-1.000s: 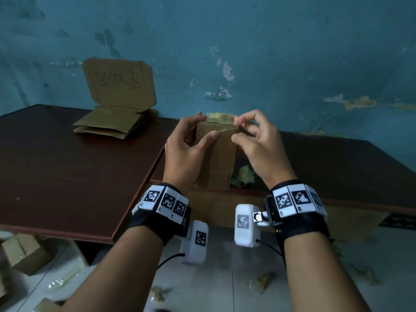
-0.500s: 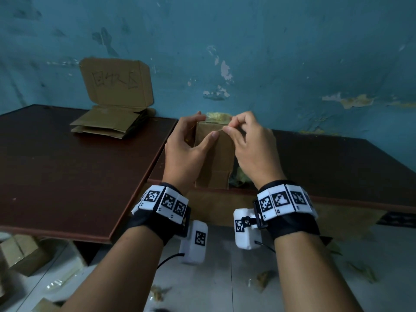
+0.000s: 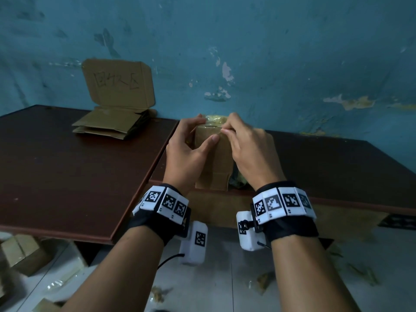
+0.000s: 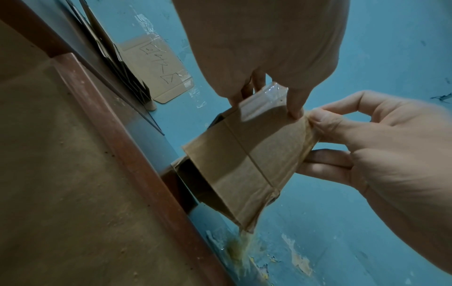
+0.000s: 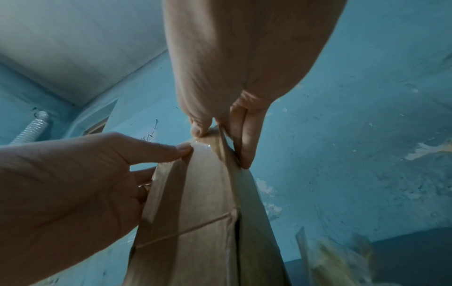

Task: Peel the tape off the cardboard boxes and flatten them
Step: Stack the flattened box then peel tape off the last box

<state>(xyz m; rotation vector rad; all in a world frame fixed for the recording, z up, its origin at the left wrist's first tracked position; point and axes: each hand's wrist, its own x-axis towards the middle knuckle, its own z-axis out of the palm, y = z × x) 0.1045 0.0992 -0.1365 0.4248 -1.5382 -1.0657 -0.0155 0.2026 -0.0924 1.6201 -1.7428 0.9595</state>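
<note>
A small brown cardboard box (image 3: 213, 161) stands upright at the front edge of the right table (image 3: 337, 172). My left hand (image 3: 206, 129) grips its upper part, thumb on the near face and fingers round the back. Clear tape (image 3: 211, 125) runs over the box's top edge, and my right hand (image 3: 225, 129) pinches it there between thumb and fingers. The left wrist view has the box (image 4: 244, 160), shiny tape (image 4: 271, 92) and the right hand (image 4: 367, 145) at the corner. In the right wrist view the tape (image 5: 203, 145) shows beside the left thumb (image 5: 181, 151).
A stack of flattened cardboard (image 3: 112, 127) lies at the back of the left table (image 3: 67, 172), with a hand-lettered cardboard sheet (image 3: 119, 84) leaning on the blue wall. Crumpled tape (image 3: 238, 179) lies behind the box. Boxes (image 3: 20, 253) and tape scraps (image 3: 265, 280) litter the floor.
My right hand has slid left along the box's top edge and now pinches close to the left thumb. The left hand and the box have stayed put.
</note>
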